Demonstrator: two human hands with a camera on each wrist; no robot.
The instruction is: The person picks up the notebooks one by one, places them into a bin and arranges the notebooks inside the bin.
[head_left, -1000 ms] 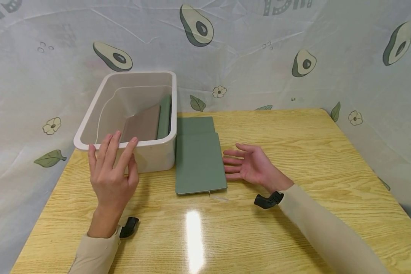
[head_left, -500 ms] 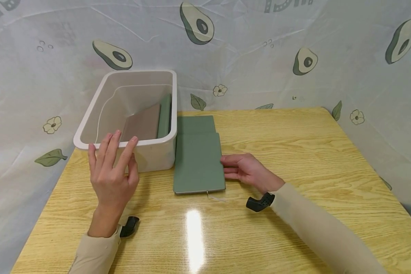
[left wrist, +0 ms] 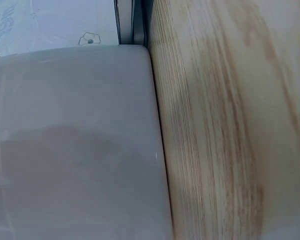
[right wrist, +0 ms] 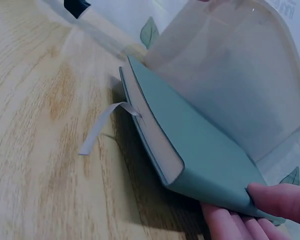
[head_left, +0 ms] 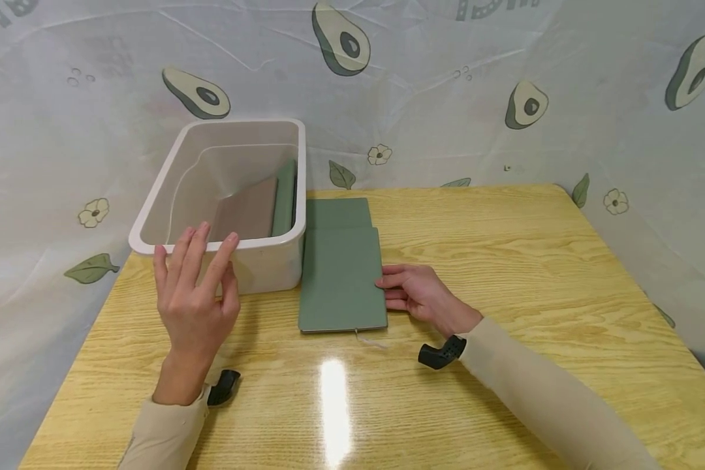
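Observation:
My right hand [head_left: 420, 294] pinches the right edge of a green notebook [head_left: 342, 287], thumb on the cover and fingers underneath. In the right wrist view the notebook [right wrist: 190, 135] is tilted up on that side, its pale page edges and grey ribbon bookmark [right wrist: 102, 122] showing. Another green notebook [head_left: 339, 212] lies partly hidden beneath and behind it. My left hand [head_left: 194, 300] rests at the near rim of a white plastic bin [head_left: 264, 267], fingers spread and fairly straight over the rim, thumb by the outer wall.
Inside the bin are a brown notebook [head_left: 247, 209] and a green notebook [head_left: 284, 199] leaning along its right wall. The wooden table [head_left: 505, 248] meets a hanging cloth [head_left: 435, 85] printed with avocados at the back. The bin stands directly left of the notebooks.
My right hand has moved slightly left, and its spread fingers have closed on the edge of the top notebook. My left hand has stayed at the bin's rim.

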